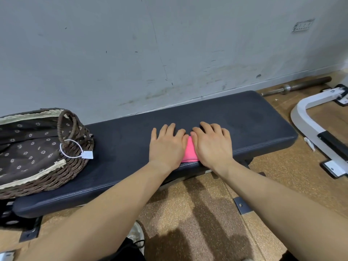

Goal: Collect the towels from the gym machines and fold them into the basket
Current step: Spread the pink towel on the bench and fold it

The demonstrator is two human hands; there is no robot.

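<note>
both hands, left (166,147) and right (212,146), press flat-fingered on a soft pink towel (189,152) atop the padded bench (244,117).

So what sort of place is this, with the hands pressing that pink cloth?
Most likely a gym: a dark padded bench, a steel barbell bar lying beyond it, and the white tubular frame of an exercise machine at right.

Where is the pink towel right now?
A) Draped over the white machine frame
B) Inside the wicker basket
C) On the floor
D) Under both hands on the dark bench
D: the pink towel shows between the left hand and right hand, which press flat on the bench; the basket sits apart.
</note>
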